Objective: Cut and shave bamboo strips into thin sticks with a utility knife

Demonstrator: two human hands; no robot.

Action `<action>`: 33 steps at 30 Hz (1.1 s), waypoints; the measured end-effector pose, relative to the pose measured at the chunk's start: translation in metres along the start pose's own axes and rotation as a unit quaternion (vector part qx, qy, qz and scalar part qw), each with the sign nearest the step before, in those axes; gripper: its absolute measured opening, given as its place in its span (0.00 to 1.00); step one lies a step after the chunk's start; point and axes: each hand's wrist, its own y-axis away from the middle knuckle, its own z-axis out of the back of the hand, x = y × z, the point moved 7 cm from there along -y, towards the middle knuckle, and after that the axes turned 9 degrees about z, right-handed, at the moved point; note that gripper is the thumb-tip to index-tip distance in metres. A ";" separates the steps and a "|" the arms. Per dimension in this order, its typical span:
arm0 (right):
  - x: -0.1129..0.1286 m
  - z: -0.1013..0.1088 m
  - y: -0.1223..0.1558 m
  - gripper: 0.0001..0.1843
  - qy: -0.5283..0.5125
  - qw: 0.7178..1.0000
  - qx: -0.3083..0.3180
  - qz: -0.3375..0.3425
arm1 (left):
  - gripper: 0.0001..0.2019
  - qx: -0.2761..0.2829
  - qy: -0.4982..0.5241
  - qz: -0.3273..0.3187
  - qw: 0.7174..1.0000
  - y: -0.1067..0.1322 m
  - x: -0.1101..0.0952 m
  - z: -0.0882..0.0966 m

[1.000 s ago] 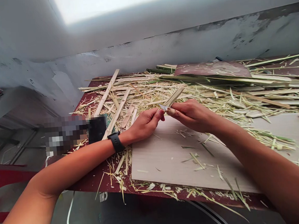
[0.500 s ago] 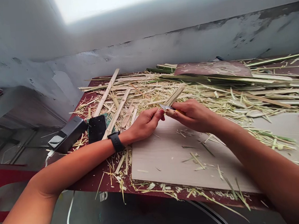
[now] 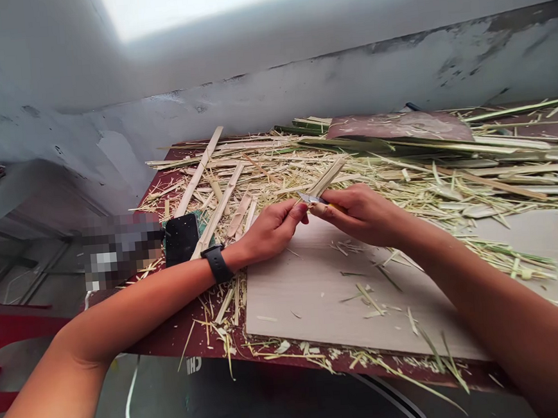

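Observation:
My left hand [image 3: 270, 230], with a black watch [image 3: 216, 264] on the wrist, is closed on the near end of a pale bamboo strip [image 3: 327, 177] that points up and away to the right. My right hand [image 3: 361, 213] is closed round a small knife [image 3: 311, 199]; its short blade lies against the strip just beyond my left thumb. Both hands meet above the far edge of a light wooden board [image 3: 315, 296].
Bamboo slats, splinters and green shavings [image 3: 431, 178] cover the dark red table [image 3: 173, 336] behind and beside the board. A black phone [image 3: 181, 238] lies left of my left wrist, with a blurred dark object beside it. A grey wall [image 3: 269, 87] rises right behind.
The knife blade has shifted slightly along the strip; both hands stay almost in place. The dark object at the left was clear half a second ago and is blurred now.

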 end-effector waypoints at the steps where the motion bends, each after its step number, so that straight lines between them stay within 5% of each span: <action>1: 0.000 0.000 0.000 0.35 0.002 1.000 -0.001 0.001 | 0.27 0.000 0.001 -0.002 1.000 0.000 0.000 0.000; 33: -0.004 0.001 0.001 0.34 0.022 1.000 0.004 -0.021 | 0.24 -0.003 0.016 -0.008 1.000 0.000 0.000 0.000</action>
